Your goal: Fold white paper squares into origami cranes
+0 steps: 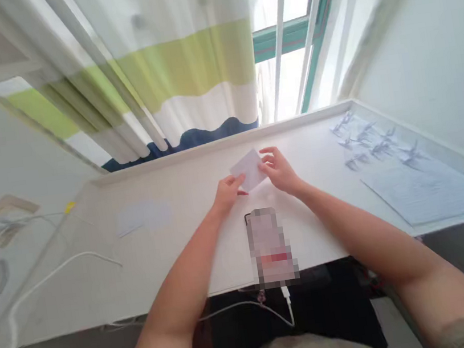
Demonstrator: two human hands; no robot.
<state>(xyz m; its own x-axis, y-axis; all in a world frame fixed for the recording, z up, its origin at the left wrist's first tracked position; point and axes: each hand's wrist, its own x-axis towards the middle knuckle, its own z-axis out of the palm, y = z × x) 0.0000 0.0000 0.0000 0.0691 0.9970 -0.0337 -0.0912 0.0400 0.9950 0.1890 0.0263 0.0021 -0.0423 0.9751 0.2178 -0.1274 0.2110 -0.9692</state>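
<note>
A small white square of paper (250,167) is held up just above the white desk, turned so that one corner points up. The thumb of my left hand (226,193) lies on its lower left side with the fingers behind, so that hand is closed on it. At the paper's right edge, my right hand (280,172) pinches it, thumb in front and fingers curled past the edge. Below both hands a phone (269,243), blurred out by pixels, lies on the desk near its front edge.
Several folded paper figures (379,144) stand at the desk's back right, behind a stack of white sheets (431,192). More white paper (143,216) lies at the left. A white cable (287,298) reaches the phone; another cable (56,273) crosses the left side. Curtains (185,59) hang behind.
</note>
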